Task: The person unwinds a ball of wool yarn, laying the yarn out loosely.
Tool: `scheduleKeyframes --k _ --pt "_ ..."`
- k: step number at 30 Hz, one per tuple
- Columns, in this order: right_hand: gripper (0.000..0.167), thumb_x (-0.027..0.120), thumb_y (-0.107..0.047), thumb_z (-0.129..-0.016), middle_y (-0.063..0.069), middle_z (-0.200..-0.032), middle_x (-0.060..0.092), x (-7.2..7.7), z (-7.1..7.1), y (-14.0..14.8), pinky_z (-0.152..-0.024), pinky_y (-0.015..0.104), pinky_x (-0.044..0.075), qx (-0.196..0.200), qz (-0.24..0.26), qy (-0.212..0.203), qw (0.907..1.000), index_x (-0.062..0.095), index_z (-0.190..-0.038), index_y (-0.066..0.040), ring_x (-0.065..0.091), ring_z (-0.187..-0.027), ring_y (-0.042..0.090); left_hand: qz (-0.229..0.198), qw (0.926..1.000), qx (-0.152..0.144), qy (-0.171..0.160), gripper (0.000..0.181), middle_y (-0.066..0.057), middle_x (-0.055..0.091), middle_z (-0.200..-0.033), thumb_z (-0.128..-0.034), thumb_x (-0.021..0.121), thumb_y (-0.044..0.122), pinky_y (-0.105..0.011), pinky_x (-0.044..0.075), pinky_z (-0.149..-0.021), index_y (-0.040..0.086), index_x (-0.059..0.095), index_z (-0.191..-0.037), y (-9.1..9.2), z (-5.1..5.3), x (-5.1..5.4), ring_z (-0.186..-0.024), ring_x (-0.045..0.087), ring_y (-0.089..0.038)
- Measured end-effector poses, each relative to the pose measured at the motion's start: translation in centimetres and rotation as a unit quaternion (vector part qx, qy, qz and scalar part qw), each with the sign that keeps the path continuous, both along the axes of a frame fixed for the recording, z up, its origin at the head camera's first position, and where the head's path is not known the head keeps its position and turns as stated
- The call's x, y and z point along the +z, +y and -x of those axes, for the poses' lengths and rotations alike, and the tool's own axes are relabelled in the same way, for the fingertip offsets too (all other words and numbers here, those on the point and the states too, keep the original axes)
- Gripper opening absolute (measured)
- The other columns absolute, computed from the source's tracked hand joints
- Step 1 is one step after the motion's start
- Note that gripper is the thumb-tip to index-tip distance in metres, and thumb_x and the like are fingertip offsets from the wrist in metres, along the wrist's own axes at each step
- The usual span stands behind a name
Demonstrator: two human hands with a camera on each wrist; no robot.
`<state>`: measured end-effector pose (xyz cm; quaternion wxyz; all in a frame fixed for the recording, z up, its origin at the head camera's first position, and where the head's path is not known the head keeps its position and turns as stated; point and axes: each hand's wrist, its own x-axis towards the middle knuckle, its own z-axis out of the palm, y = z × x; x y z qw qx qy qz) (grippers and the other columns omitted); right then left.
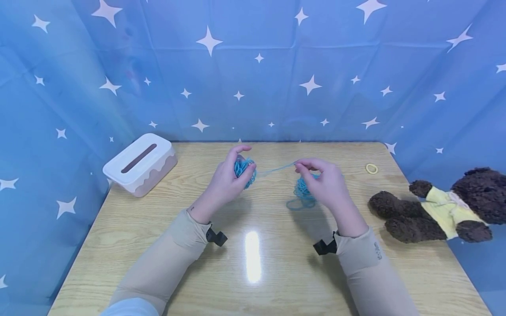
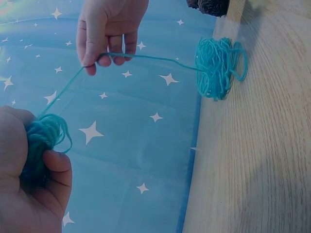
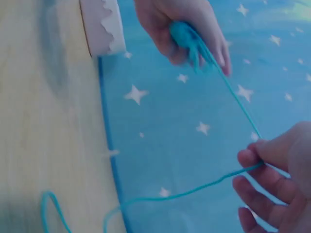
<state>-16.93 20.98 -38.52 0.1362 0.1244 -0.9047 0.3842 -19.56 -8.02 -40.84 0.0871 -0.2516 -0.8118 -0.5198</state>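
Observation:
My left hand (image 1: 229, 177) grips a bundle of turquoise yarn (image 1: 246, 170), thumb and fingers curled round it, raised over the table. From this bundle a single strand (image 2: 63, 92) runs taut to my right hand (image 1: 326, 180), which pinches it between thumb and index finger. Past the pinch, the yarn drops slackly to a second turquoise heap (image 2: 214, 68) lying on the table, partly hidden under the right hand in the head view. A loose loop of it (image 1: 296, 205) sticks out toward me.
A tissue box (image 1: 144, 162) with a white lid stands at the table's back left. On the right lie a yellow ring (image 1: 371, 168) and a brown teddy bear (image 1: 439, 210) in a yellow top, overhanging the edge. A starry blue curtain (image 1: 253, 70) hangs behind the wooden table (image 1: 213, 281).

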Motion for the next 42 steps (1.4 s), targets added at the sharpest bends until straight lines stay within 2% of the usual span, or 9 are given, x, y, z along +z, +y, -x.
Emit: scheduleKeyframes --k 1,5,10,12,17,24,29,33,42 --pt "0.029 0.066 -0.032 -0.112 0.007 -0.105 0.085 0.1 0.1 0.4 -0.064 0.019 0.051 -0.010 -0.002 0.001 0.9999 0.082 -0.124 -0.011 0.077 -0.101 0.022 0.000 1.0000 0.000 0.000 0.051 -0.006 0.064 -0.096 -0.1116 0.064 0.024 -0.031 0.053 -0.064 0.015 0.044 -0.157 0.0 0.0 0.0 -0.071 0.060 -0.019" --pt "0.033 0.064 -0.034 -0.113 0.011 -0.105 0.085 0.3 0.6 1.7 -0.066 0.021 0.052 -0.043 -0.016 0.004 0.9989 0.082 -0.125 -0.009 0.078 -0.098 0.030 -0.002 1.0000 0.000 -0.003 0.051 -0.005 0.063 -0.094 -0.1117 0.063 0.024 -0.030 0.052 -0.062 0.013 0.044 -0.158 0.0 0.0 0.0 -0.070 0.059 -0.019" --pt "0.035 0.062 -0.035 -0.113 0.014 -0.109 0.085 0.4 1.1 3.3 -0.081 0.045 0.063 -0.081 -0.035 -0.013 0.9960 0.080 -0.129 -0.009 0.079 -0.101 0.032 -0.003 1.0000 0.003 -0.005 0.051 -0.005 0.062 -0.092 -0.1112 0.063 0.023 -0.030 0.051 -0.061 0.013 0.045 -0.158 -0.1 0.0 -0.1 -0.068 0.058 -0.019" --pt "0.037 0.061 -0.036 -0.114 0.015 -0.112 0.085 0.5 1.2 3.9 -0.084 0.050 0.061 -0.096 -0.041 -0.028 0.9941 0.080 -0.131 -0.010 0.078 -0.104 0.034 -0.003 1.0000 0.003 -0.003 0.051 -0.004 0.062 -0.093 -0.1108 0.064 0.022 -0.030 0.051 -0.061 0.015 0.045 -0.158 -0.1 -0.1 -0.1 -0.068 0.058 -0.019" --pt "0.042 0.058 -0.041 -0.115 0.018 -0.117 0.082 0.5 1.6 5.6 -0.077 0.043 0.052 -0.146 -0.059 -0.058 0.9859 0.077 -0.136 -0.011 0.072 -0.107 0.036 0.000 1.0000 0.002 0.003 0.054 -0.005 0.063 -0.095 -0.1091 0.066 0.019 -0.030 0.051 -0.063 0.015 0.044 -0.158 -0.1 -0.1 -0.1 -0.070 0.059 -0.018" --pt "0.045 0.054 -0.040 -0.115 0.021 -0.118 0.080 0.0 2.0 7.4 -0.090 0.057 0.055 -0.210 -0.076 -0.073 0.9720 0.076 -0.135 -0.008 0.071 -0.105 0.039 0.011 0.9998 0.010 0.015 0.057 -0.006 0.064 -0.097 -0.1072 0.069 0.018 -0.031 0.054 -0.068 0.011 0.044 -0.158 -0.1 0.1 -0.1 -0.074 0.061 -0.018" --pt "0.040 0.055 -0.036 -0.115 0.021 -0.118 0.080 -0.6 2.4 8.1 -0.084 0.056 0.055 -0.213 -0.100 -0.089 0.9677 0.076 -0.134 -0.007 0.072 -0.101 0.040 0.018 0.9993 0.029 0.017 0.058 -0.005 0.065 -0.098 -0.1061 0.071 0.018 -0.030 0.053 -0.069 0.012 0.045 -0.158 0.0 0.1 0.0 -0.076 0.061 -0.017" --pt "0.038 0.056 -0.033 -0.115 0.022 -0.120 0.080 -0.8 2.6 8.7 -0.079 0.054 0.055 -0.211 -0.120 -0.126 0.9619 0.076 -0.133 -0.007 0.072 -0.104 0.042 0.020 0.9986 0.046 0.014 0.060 -0.004 0.065 -0.098 -0.1054 0.073 0.018 -0.031 0.053 -0.069 0.011 0.045 -0.158 -0.1 0.2 0.1 -0.075 0.061 -0.017" --pt "0.040 0.050 -0.032 -0.115 0.024 -0.122 0.077 -2.1 3.5 10.2 -0.057 0.043 0.051 -0.220 -0.189 -0.254 0.9227 0.072 -0.138 -0.007 0.070 -0.087 0.038 0.016 0.9979 0.063 0.008 0.061 -0.003 0.066 -0.099 -0.1048 0.074 0.020 -0.032 0.053 -0.068 0.014 0.044 -0.158 -0.3 0.3 0.1 -0.075 0.062 -0.017"
